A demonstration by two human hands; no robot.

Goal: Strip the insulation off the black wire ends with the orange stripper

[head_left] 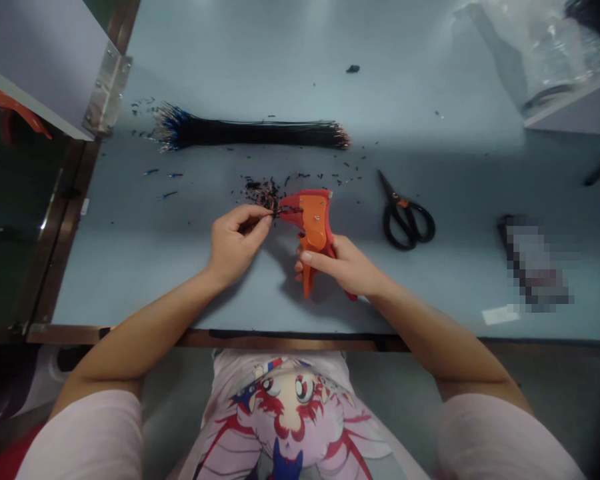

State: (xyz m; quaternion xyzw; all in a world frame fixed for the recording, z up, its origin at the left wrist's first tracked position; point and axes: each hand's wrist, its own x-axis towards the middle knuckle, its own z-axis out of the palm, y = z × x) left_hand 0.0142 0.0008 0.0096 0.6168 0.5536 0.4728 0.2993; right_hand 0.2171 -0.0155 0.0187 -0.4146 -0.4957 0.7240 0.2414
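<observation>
On the pale blue table (130,267) before you, a long wire bundle (250,133) crosses the upper middle, with scissors (405,213) right of center. At center, your right hand (343,263) grips an orange wire stripper (313,217); your left hand (237,243) pinches a thin wire (275,212) at its tip.

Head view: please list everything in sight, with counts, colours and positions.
automatic wire stripper: one, orange and red, held at centre above the table's near edge
thin wire: at least one, dark, at the stripper's mouth
wire bundle: one, black with blue and bare ends, lying crosswise beyond the hands
wire offcuts: many, black, scattered mid-table
scissors: one pair, black handles, right of the stripper
blurred object: one, pixelated, unidentifiable, far right
plastic bag: one, clear, far right corner
table: one, pale blue-grey
left hand: pinching the thin wire
right hand: gripping the stripper
</observation>
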